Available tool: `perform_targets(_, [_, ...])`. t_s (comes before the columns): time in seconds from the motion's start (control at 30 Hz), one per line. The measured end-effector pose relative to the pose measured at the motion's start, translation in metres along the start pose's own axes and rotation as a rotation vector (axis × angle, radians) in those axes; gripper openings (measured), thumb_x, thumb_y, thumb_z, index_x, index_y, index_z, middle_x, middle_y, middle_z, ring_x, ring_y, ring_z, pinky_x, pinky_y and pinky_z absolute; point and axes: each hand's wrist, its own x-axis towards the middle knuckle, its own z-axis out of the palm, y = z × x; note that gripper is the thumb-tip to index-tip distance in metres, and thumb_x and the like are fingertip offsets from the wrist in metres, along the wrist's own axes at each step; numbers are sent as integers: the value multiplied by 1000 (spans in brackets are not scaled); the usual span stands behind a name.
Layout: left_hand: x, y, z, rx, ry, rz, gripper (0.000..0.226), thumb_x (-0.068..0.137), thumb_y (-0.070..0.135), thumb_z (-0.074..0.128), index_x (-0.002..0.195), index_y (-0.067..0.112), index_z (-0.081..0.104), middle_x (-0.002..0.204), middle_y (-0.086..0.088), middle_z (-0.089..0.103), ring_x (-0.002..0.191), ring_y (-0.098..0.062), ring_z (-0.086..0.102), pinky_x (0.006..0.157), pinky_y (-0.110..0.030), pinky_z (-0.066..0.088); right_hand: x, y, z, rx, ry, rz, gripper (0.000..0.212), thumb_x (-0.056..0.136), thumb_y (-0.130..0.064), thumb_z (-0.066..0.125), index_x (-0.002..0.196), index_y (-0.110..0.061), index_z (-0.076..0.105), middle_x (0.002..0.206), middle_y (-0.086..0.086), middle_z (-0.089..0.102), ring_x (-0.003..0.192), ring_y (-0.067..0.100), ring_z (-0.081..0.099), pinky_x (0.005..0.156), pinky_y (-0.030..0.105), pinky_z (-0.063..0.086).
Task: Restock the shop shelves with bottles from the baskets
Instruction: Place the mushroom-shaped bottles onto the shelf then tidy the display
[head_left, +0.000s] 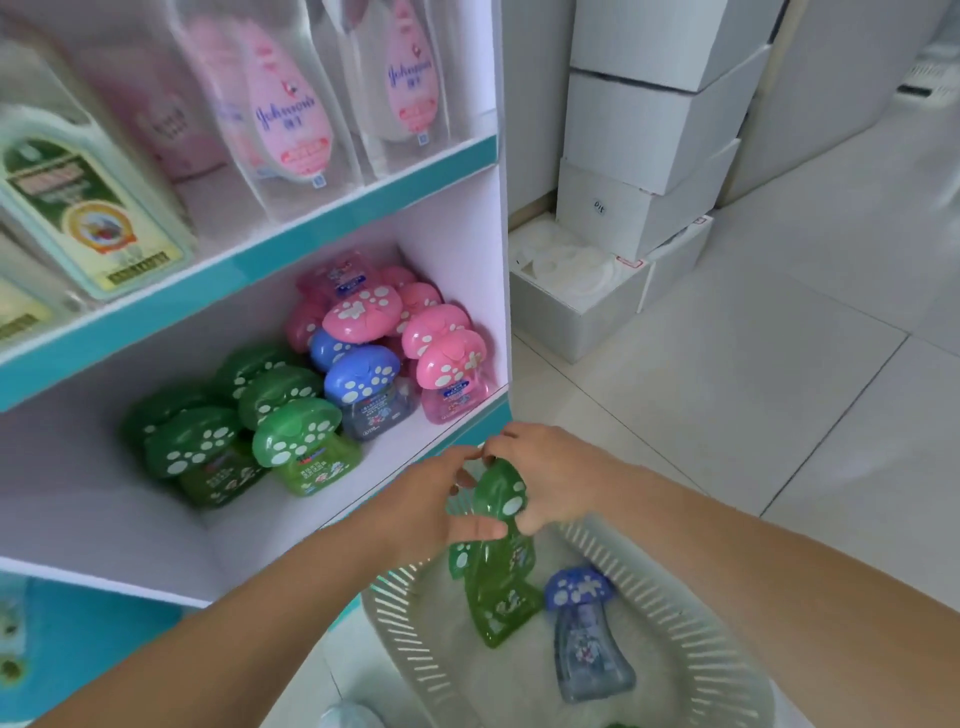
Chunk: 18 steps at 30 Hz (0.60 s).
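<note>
Green bottle (500, 587) gripped by left hand (431, 501) and right hand (556, 475) over basket (410, 636) on tiled floor (779, 395).

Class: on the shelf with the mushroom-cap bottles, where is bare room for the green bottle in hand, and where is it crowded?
Bare shelf floor lies left of the green bottles; a narrower strip runs along the front edge before them. The blue bottles and pink bottles by the right wall are packed tight. The held green bottle probably fits best left.
</note>
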Motion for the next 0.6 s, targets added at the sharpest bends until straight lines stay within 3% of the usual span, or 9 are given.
perform_targets(0.13, [-6, 1, -21, -177, 132, -74, 72, 72, 45, 74, 132, 20, 43, 109, 8, 55, 97, -10, 58, 86, -20, 45, 14, -20, -19, 32, 176, -61, 66, 52, -23, 81, 109, -15, 48, 106, 0, 46, 96, 18, 44, 76, 39, 50])
perform_targets(0.27, [-13, -9, -39, -295, 187, -137, 75, 48, 67, 74, 106, 20, 63, 99, 4, 70, 93, -14, 66, 90, -38, 52, 23, -44, -30, -71, 303, -158, 61, 57, -23, 73, 112, -17, 48, 109, -3, 42, 97, 15, 38, 56, 27, 36])
perform_targets(0.37, [-23, -20, -51, -490, 156, -174, 65, 45, 50, 83, 100, 17, 69, 98, -3, 73, 97, -22, 68, 91, -44, 52, 29, -59, -29, -152, 377, -197, 60, 57, -33, 73, 113, -21, 53, 109, -4, 48, 100, 18, 48, 56, 28, 39])
perform_targets(0.5, [-32, -34, -61, -428, 192, -163, 58, 51, 34, 88, 104, 21, 68, 97, 6, 73, 93, -11, 68, 90, -33, 54, 37, -71, -24, -108, 484, -198, 76, 46, -57, 76, 113, -26, 55, 101, -6, 58, 85, 18, 62, 48, 29, 52])
perform_targets(0.6, [-38, -38, -70, -309, 248, -173, 66, 54, 33, 89, 113, 22, 63, 101, 8, 70, 92, -5, 65, 86, -23, 53, 40, -81, -23, -84, 500, -212, 91, 46, -58, 79, 126, -26, 47, 111, -3, 58, 93, 20, 62, 55, 34, 56])
